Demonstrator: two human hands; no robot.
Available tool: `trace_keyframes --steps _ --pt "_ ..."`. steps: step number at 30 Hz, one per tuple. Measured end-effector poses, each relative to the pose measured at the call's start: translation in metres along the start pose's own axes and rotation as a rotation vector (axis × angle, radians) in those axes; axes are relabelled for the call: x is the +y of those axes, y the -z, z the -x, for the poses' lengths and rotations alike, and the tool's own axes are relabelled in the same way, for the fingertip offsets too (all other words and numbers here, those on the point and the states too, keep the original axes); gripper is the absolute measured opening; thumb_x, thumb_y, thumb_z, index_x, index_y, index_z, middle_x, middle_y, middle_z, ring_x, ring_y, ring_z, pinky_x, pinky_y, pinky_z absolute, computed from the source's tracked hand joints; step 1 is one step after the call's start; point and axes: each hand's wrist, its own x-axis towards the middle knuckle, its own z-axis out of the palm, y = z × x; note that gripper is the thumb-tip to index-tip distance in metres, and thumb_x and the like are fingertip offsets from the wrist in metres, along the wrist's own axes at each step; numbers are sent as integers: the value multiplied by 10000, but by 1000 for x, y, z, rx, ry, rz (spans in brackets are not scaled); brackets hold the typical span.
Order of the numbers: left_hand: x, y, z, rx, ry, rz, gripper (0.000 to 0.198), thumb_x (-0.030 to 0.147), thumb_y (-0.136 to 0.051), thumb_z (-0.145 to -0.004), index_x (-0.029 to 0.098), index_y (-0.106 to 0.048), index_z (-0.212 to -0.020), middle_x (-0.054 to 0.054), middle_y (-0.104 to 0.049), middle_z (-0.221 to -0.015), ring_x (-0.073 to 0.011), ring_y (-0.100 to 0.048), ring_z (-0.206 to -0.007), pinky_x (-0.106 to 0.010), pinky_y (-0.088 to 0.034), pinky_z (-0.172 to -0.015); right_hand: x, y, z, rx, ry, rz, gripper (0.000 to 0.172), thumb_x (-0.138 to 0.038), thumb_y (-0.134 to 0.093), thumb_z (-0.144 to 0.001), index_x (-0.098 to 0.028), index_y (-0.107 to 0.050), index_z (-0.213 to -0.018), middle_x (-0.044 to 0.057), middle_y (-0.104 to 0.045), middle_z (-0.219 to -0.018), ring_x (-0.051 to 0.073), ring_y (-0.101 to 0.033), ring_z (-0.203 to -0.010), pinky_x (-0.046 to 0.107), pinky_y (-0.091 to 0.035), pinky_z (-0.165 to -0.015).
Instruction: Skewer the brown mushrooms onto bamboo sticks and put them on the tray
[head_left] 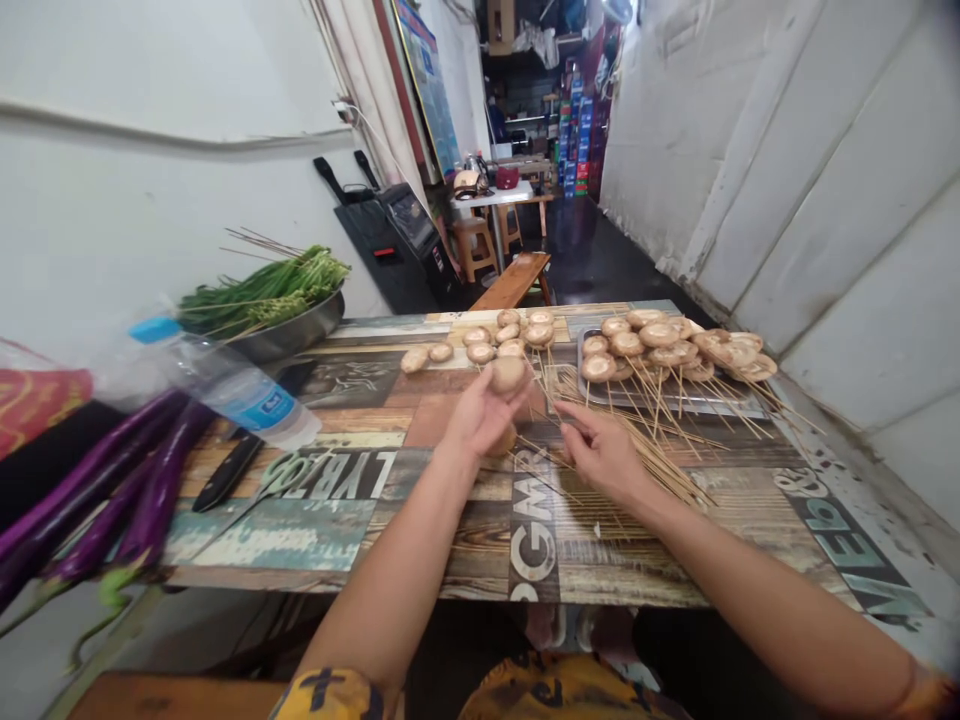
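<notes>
Left hand (480, 415) gripping mushroom (508, 374), holding it just above desk (300, 520) middle. Right hand (600, 452) resting on loose skewers (660, 465), fingers narrow (actual pinch too small for telling). Judging: separating single stick from pile and aiming at cap centre, fingertips staying behind point. Tray (697, 405) of skewered mushrooms sitting near far right corner. Loose mushrooms (480, 350) lining far edge. Bottle (240, 392), knife (225, 475), eggplants (112, 495) crowding left edge, not blocking. Tangled sticks looking likeliest snag.
</notes>
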Motion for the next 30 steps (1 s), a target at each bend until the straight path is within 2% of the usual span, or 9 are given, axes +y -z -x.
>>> trace_keyframes --steps 4,7,18,25,30 --pt "9 0 -2 112 -56 95 294 174 -398 -951 84 -544 -1191 -146 -668 -1112 -205 -629 -1073 -320 -546 -906 -4 -5 10 -34 70 68 389 -307 -454 -868 -132 -678 -1134 88 -728 -951 184 -669 -732 298 -527 -677" --pt "11 -1 -3 152 -64 119 307 167 -395 -955 81 -523 -1220 -153 -645 -1168 -211 -625 -1083 -321 -557 -892 -8 -4 14 -61 84 129 360 -293 -454 -877 -168 -694 -1114 80 -721 -1019 206 -691 -833 322 -543 -755" --pt "13 3 -7 195 -78 170 331 160 -410 -950 126 -501 -1266 -142 -655 -1164 -230 -617 -1105 -357 -575 -874 -10 -2 14 -69 60 188 358 -280 -454 -877 -172 -698 -1116 81 -731 -966 218 -700 -783 351 -558 -770" --pt "13 4 -7 171 -76 163 331 163 -403 -953 99 -489 -1266 -155 -661 -1144 -233 -623 -1094 -345 -571 -878 -10 -3 14 -81 44 182 380 -279 -444 -875 -141 -694 -1127 96 -726 -985 231 -698 -785 381 -551 -798" --pt "11 5 -7 157 -69 141 327 156 -403 -952 108 -492 -1263 -143 -667 -1134 -224 -634 -1075 -333 -572 -875 -10 -3 14 -81 41 192 383 -281 -439 -878 -141 -694 -1127 95 -730 -964 230 -696 -766 371 -551 -765"
